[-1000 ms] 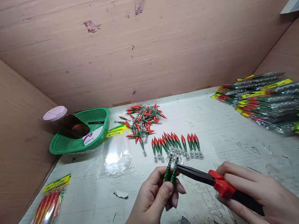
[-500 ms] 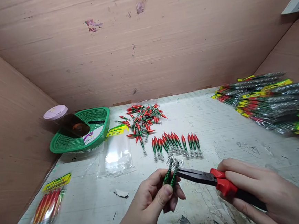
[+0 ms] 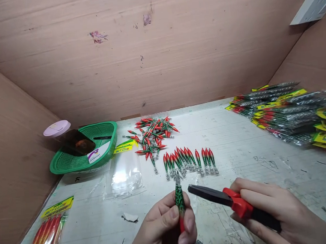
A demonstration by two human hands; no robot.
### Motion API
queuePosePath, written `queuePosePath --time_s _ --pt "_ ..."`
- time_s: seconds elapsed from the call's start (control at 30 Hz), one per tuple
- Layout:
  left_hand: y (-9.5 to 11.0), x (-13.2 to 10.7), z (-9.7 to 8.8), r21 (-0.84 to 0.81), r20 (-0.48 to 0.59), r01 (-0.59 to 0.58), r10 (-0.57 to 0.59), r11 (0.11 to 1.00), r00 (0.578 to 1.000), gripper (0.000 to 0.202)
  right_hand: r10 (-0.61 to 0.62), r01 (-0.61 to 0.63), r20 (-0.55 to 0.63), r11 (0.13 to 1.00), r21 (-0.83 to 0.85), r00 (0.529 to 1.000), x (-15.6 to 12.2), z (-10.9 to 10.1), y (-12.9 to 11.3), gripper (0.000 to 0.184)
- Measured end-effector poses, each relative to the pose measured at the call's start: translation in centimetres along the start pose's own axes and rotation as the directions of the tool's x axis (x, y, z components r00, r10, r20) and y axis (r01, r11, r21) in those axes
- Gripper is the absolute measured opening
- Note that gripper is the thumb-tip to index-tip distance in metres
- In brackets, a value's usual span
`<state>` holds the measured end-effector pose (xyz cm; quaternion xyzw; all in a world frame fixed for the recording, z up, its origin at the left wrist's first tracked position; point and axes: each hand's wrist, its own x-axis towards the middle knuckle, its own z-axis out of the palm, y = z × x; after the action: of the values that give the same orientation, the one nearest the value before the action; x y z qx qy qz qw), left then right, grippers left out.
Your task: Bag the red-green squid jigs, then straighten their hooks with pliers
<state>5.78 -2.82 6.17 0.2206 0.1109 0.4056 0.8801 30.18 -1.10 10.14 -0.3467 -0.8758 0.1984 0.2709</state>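
Upright in my left hand [image 3: 162, 221], between thumb and fingers, is a squid jig lure [image 3: 179, 197] with a green patterned body, a red end low down and a crown of hooks on top. Whether a second lure sits behind it, I cannot tell. My right hand [image 3: 274, 207] is wrapped around red-and-black pliers [image 3: 211, 195]. The pliers' jaws look closed, and their tip stops just right of the lure, apart from it. Beyond my hands is a row of red-and-green lures [image 3: 187, 159], hooks toward me. Farther back lies a loose pile of such lures [image 3: 155, 132].
A green basket [image 3: 112, 144] at left holds a pink-lidded drink bottle [image 3: 77, 142]. Clear plastic bags [image 3: 126, 172] lie beside it. A filled lure pack [image 3: 50, 232] is at front left; many packed lures [image 3: 280, 109] are heaped right. Board walls enclose the table.
The pliers have drawn away from the hooks. Two lures showed in my left hand before; one shows now, turned more upright. The view has shifted slightly.
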Motion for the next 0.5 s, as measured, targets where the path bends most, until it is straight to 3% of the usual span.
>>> queuePosePath --time_s 0.13,0.23,0.33,0.4,0.5 --pt "0.9 0.0 0.1 -0.176 0.075 0.057 -0.045 0.983 0.996 0.013 0.047 -0.047 -0.013 0.998 0.037 0.999 -0.9 0.4 0.8 0.011" --pt "0.9 -0.1 -0.1 -0.337 0.144 0.006 0.046 0.941 0.988 0.011 0.087 -0.084 -0.049 0.995 0.051 0.995 -1.7 1.2 1.2 0.011" --pt "0.4 -0.1 -0.6 -0.472 0.131 -0.04 0.114 0.881 0.985 0.013 0.161 -0.149 -0.134 0.984 0.097 0.978 -2.2 2.1 1.2 0.016" --pt "0.2 -0.1 -0.9 -0.507 0.132 -0.043 0.127 0.861 0.983 0.015 0.192 -0.177 -0.157 0.979 0.103 0.969 -2.3 2.5 1.1 0.017" --pt "0.0 0.1 -1.2 -0.504 0.165 -0.029 0.129 0.863 0.978 0.018 0.156 -0.15 -0.083 0.986 0.072 0.984 -2.0 2.8 0.9 0.016"
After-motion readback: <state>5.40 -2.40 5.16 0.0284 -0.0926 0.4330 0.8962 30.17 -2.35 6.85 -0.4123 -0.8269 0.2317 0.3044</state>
